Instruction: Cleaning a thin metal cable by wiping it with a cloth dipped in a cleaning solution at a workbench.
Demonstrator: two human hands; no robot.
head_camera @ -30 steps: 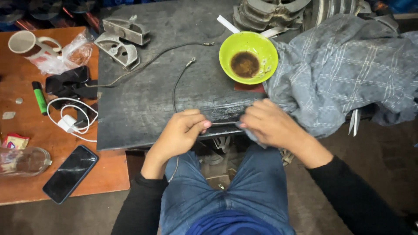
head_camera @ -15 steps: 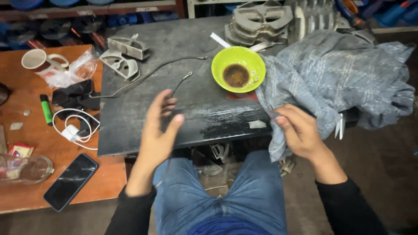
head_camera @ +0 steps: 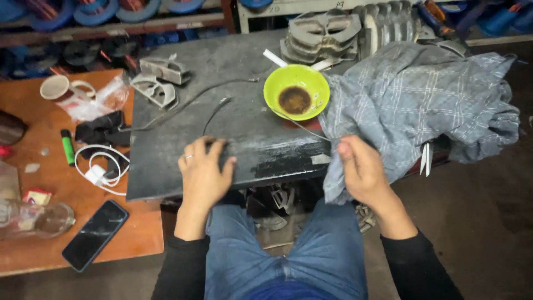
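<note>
Since half a second ago your left hand [head_camera: 202, 172] has come down flat on the dark metal plate [head_camera: 183, 111], fingers spread and holding nothing, probably to steady yourself at the plate's near edge. Your right hand [head_camera: 363, 172] has closed on the lower corner of the grey checked cloth [head_camera: 422, 100], pinching it between thumb and fingers. The cloth lies heaped on the right part of the plate, touching the green bowl [head_camera: 297, 91] (dark liquid inside it). A thin cable [head_camera: 214, 108] lies just beyond your left fingers.
</note>
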